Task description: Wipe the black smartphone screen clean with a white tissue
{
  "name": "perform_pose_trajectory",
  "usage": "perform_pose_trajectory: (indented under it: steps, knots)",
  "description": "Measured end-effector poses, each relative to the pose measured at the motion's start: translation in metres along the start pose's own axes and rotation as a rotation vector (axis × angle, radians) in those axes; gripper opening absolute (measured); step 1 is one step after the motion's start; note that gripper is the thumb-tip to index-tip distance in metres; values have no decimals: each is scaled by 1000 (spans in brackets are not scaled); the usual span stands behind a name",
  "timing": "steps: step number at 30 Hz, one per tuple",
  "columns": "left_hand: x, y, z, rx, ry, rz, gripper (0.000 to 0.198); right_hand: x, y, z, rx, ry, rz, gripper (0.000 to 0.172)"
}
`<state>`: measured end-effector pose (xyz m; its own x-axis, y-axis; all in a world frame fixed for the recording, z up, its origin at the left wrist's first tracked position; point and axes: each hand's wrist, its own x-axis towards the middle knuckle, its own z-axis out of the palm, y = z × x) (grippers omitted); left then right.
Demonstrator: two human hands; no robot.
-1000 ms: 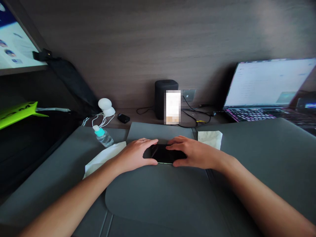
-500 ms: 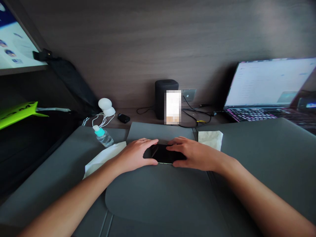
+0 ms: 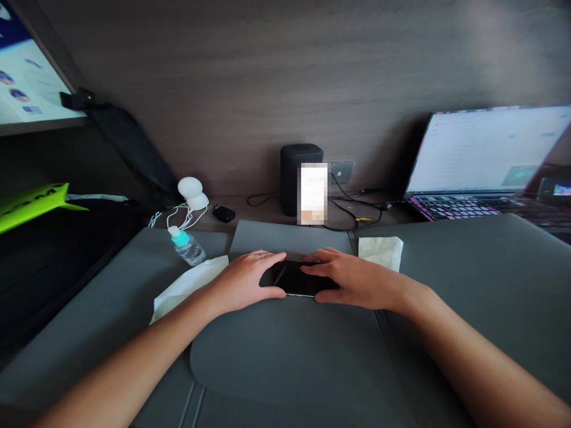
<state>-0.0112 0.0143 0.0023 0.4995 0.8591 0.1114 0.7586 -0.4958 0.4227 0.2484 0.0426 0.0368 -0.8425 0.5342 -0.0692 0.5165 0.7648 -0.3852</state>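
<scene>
Smartphone [image 3: 298, 277] lies flat, dark screen up, on the grey desk mat [image 3: 285, 356] between my hands. My left hand [image 3: 243, 279] is half closed about its left end, thumb on the near edge and fingers over the far one, and my right hand [image 3: 352, 278] clasps the right end likewise, fingers partly across the glass. Since I hold it only at the edges (fingertips, not palms), I judge it could slip out under uneven pressure, or my fingers could smear the screen, and a careless left forearm could knock the small water bottle [image 3: 187, 245] beyond the white tissue [image 3: 187, 285].
</scene>
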Motion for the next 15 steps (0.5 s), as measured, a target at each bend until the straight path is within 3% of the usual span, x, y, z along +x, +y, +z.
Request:
perform_pose_trajectory:
  steps: [15]
  knots:
    - [-1, 0, 2, -2, 17, 28, 62, -1, 12, 1, 112, 31, 63, 52]
